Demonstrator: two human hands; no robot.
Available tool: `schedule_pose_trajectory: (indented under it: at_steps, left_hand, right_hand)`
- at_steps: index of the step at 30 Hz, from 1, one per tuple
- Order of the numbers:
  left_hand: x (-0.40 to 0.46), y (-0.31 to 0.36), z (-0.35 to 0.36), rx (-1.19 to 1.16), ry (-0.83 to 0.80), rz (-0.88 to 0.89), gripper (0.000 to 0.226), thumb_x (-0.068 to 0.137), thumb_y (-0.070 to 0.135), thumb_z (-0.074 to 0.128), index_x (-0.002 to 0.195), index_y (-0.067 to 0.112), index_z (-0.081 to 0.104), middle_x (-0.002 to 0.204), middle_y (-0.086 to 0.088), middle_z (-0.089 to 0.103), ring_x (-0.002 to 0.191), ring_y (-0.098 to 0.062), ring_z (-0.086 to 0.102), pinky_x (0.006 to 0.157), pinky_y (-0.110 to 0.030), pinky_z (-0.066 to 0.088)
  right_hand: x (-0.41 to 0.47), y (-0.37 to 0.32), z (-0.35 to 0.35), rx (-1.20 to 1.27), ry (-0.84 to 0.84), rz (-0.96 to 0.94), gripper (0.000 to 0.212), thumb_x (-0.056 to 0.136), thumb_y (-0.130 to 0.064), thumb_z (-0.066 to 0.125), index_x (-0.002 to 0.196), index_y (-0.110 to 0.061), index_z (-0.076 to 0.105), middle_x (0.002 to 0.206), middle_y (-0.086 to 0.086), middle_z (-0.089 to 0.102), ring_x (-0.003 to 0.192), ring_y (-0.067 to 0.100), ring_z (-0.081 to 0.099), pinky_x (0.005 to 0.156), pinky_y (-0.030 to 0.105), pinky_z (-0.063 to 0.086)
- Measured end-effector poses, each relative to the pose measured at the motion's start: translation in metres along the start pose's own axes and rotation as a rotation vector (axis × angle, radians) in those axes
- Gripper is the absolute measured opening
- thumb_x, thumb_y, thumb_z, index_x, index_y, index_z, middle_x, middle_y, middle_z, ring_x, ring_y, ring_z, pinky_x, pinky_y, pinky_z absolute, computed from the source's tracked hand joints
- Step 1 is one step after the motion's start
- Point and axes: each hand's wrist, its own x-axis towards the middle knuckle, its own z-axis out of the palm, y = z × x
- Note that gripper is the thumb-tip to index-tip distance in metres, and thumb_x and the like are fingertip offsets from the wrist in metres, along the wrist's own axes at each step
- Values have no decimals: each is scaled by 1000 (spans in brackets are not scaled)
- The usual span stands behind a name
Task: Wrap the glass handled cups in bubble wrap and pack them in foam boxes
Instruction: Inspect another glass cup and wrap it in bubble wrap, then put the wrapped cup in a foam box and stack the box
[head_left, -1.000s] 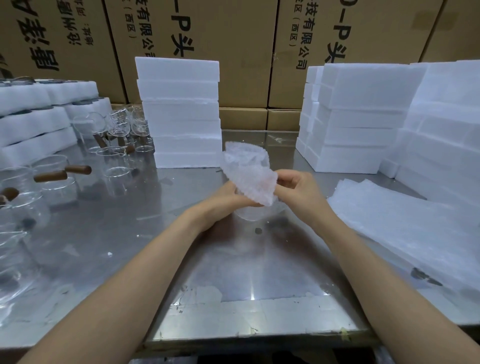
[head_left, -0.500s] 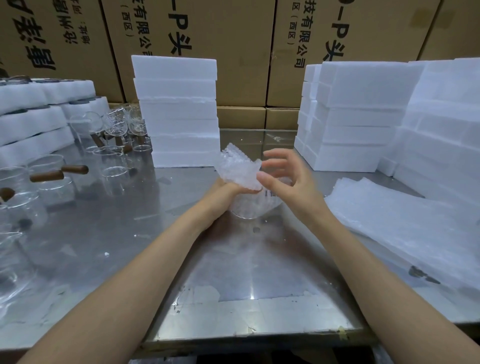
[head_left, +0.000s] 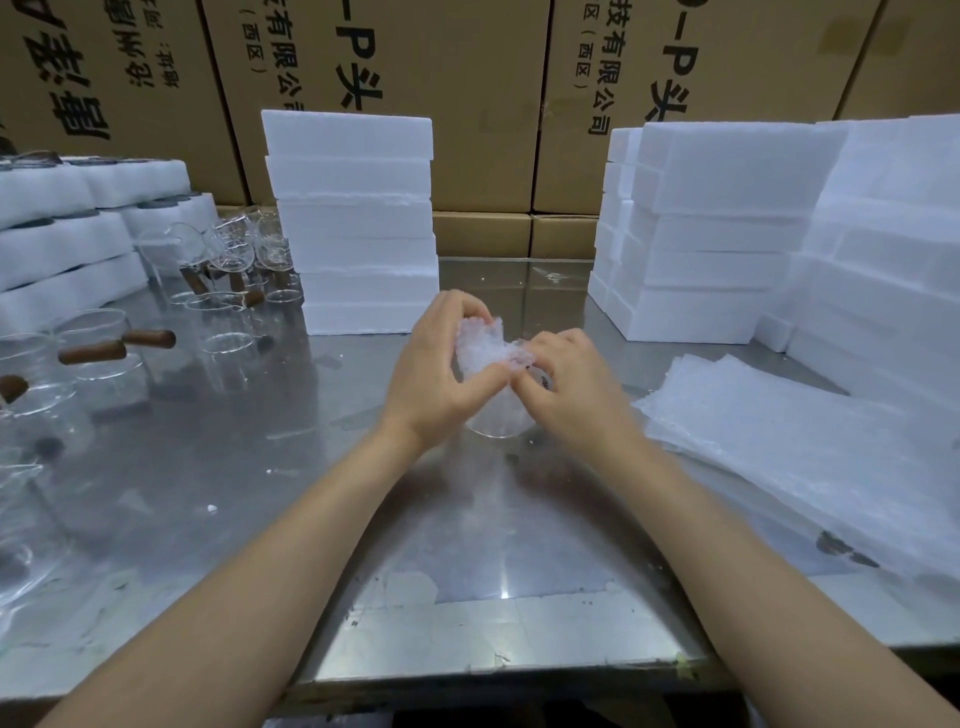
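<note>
The glass cup (head_left: 493, 423) stands mid-bench (head_left: 260, 457), bubble wrap (head_left: 485, 348) bunched over its mouth. Both hands, left (head_left: 441, 374) and right (head_left: 566, 384), pinch the wrap together. Tuck the loose ends inside evenly, steadying the glass.

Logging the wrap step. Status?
Both hands, left hand and right hand, pinching bubble wrap over glass cup. Cup on steel table. Nothing obstructing.

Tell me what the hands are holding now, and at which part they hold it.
Both hands, left and right, hold a glass cup wrapped in bubble wrap, gripping the bunched wrap at its upper end.
</note>
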Motion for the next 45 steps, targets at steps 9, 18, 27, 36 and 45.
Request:
schedule_pose_trajectory:
  at_steps: [9, 18, 27, 36, 45]
  left_hand:
    - [-1, -5, -5, 365, -118, 153, 54, 81, 52, 40, 76, 6, 67, 73, -5, 65, 74, -26, 57, 75, -41, 41]
    - [2, -5, -4, 467, -208, 98, 67, 79, 67, 33, 75, 12, 72, 80, 1, 57, 80, -18, 48, 80, -33, 36]
    - [-3, -1, -12, 459, -148, 210, 43, 73, 42, 43, 64, 9, 70, 65, -2, 66, 69, -24, 59, 86, -37, 42]
    - [1, -4, -4, 600, -298, 194, 45, 74, 53, 34, 65, 20, 64, 63, 4, 63, 76, -14, 56, 115, -41, 16]
    - [-2, -5, -9, 484, -225, 175, 31, 73, 41, 32, 74, 15, 49, 70, 4, 57, 76, -14, 49, 114, -42, 19]
  right_hand:
    - [-6, -1, -1, 116, -11, 48, 37, 85, -34, 29, 92, -15, 59, 98, -20, 47, 108, 1, 33, 92, 31, 36]
    - [-9, -3, -11, 148, 101, -24, 49, 91, -33, 27, 72, -21, 71, 67, -18, 58, 91, 1, 42, 82, 25, 35]
    - [-8, -5, -4, -205, -126, -133, 44, 91, -34, 21, 74, -27, 60, 77, -16, 57, 107, 8, 42, 94, 27, 23]
    - [-10, -4, -2, -270, 24, -145, 55, 89, -38, 13, 84, -18, 64, 91, -8, 65, 107, 14, 47, 93, 28, 30]
    - [-4, -6, 6, -267, -108, -104, 60, 91, -39, 13, 104, -22, 69, 99, -10, 67, 120, 8, 39, 107, 30, 8]
